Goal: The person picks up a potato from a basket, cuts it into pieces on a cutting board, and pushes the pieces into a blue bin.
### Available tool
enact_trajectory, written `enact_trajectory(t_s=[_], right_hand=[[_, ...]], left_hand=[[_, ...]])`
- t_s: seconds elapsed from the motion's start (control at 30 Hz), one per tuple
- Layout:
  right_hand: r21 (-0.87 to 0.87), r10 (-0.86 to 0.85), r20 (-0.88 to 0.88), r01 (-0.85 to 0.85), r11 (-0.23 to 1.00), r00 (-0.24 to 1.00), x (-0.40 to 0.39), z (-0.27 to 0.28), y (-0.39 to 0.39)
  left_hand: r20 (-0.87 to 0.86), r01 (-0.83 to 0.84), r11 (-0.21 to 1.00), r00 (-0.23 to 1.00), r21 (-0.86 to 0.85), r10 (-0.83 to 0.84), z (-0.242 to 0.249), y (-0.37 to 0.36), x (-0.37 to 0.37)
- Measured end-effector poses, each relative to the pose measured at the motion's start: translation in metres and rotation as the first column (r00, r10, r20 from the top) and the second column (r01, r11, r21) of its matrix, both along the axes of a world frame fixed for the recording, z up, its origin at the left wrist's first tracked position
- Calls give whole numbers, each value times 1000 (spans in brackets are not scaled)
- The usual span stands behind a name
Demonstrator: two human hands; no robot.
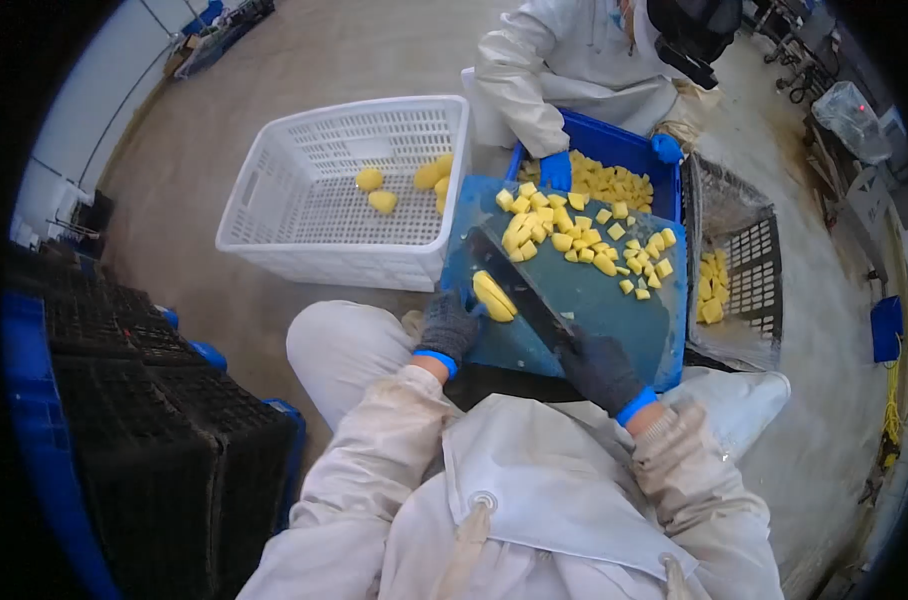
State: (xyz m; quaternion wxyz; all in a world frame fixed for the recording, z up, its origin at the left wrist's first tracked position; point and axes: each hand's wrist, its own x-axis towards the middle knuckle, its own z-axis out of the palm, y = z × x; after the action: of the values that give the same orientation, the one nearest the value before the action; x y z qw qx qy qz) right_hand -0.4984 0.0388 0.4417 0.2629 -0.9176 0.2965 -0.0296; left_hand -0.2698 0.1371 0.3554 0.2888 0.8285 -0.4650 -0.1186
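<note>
My right hand (599, 370), in a dark grey glove with a blue cuff, is closed around the handle of a large knife (529, 295). The blade slants up and left across a blue-green cutting board (614, 335). My left hand (450, 325), gloved the same way, holds a sliced peeled potato (494, 297) at the board's left side, its fingertips partly hidden. The potato lies just left of the blade. Beyond the knife, many yellow potato cubes (564, 238) are spread over the far half of the board.
A white perforated crate (344, 245) at left holds several whole peeled potatoes (382, 201). Opposite, a co-worker's blue-gloved hand (556, 172) reaches into a blue bin (674, 190) of potato cubes. A dark lined crate (754, 270) stands right; stacked black crates (144, 420) stand left.
</note>
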Motion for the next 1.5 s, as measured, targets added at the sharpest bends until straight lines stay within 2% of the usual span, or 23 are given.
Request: enact_trajectory(t_s=[0.03,0.07,0.13,0.17,0.2,0.27,0.3,0.33,0.4,0.43,0.47,0.53,0.57,0.6,0.67,0.8,0.9,1.0,1.07,1.23,1.4,1.5], right_hand=[[53,-105,59,102,993,993,-13,13,9],[59,-114,53,111,992,992,-23,18,12],[137,-277,197,254,958,940,-46,26,9],[114,-309,224,290,950,924,-58,25,7],[100,-326,229,311,945,917,-65,30,8],[268,-443,137,397,878,886,-83,41,12],[244,-444,161,400,883,882,-92,35,15],[245,-462,161,418,875,872,-96,37,17],[69,-421,214,417,906,881,-95,38,27],[76,-419,217,412,908,882,-92,35,28],[39,-413,185,414,910,892,-88,31,29],[2,-407,151,411,912,901,-81,23,29],[-31,-403,64,405,914,913,-76,18,29],[-64,-398,-23,396,916,917,-73,14,27],[-94,-370,-54,364,927,928,-70,0,21],[-143,-305,-104,290,946,946,-63,-4,17],[-135,-287,-151,268,954,946,-62,-8,13],[-93,-286,-147,275,957,947,-63,5,15],[-81,-274,-128,265,961,953,-62,10,17],[-94,-230,-88,221,971,969,-58,8,19],[-113,-217,-227,195,974,949,-55,10,16],[-134,-181,-202,156,979,962,-54,12,12]], left_hand=[[160,78,997,984,14,-80,4,6,0],[154,87,996,984,20,-89,8,7,1],[376,368,923,844,114,-383,42,-8,7],[424,447,867,757,221,-498,44,-13,11],[431,466,860,745,209,-508,44,-21,16],[202,572,690,686,444,-699,44,-37,21],[124,565,677,718,471,-685,45,-44,18],[124,578,665,704,472,-700,37,-45,7],[209,376,915,892,150,-401,18,-36,-21],[185,267,910,924,317,-335,32,-40,-40],[188,261,911,925,320,-331,24,-43,-51],[188,166,965,960,202,-205,17,-41,-66],[159,155,970,970,190,-186,15,-37,-67],[159,151,970,970,189,-182,17,-35,-66],[55,174,970,981,169,-185,21,-30,-57],[84,135,987,986,88,-143,5,-22,-54],[-10,150,987,989,59,-149,10,-23,-54],[-5,127,986,992,104,-128,9,-24,-53],[-29,147,988,989,42,-146,10,-23,-52],[-16,138,990,990,23,-138,7,-24,-52],[53,150,989,987,8,-150,2,-23,-51],[-51,126,991,991,51,-124,8,-24,-52]])
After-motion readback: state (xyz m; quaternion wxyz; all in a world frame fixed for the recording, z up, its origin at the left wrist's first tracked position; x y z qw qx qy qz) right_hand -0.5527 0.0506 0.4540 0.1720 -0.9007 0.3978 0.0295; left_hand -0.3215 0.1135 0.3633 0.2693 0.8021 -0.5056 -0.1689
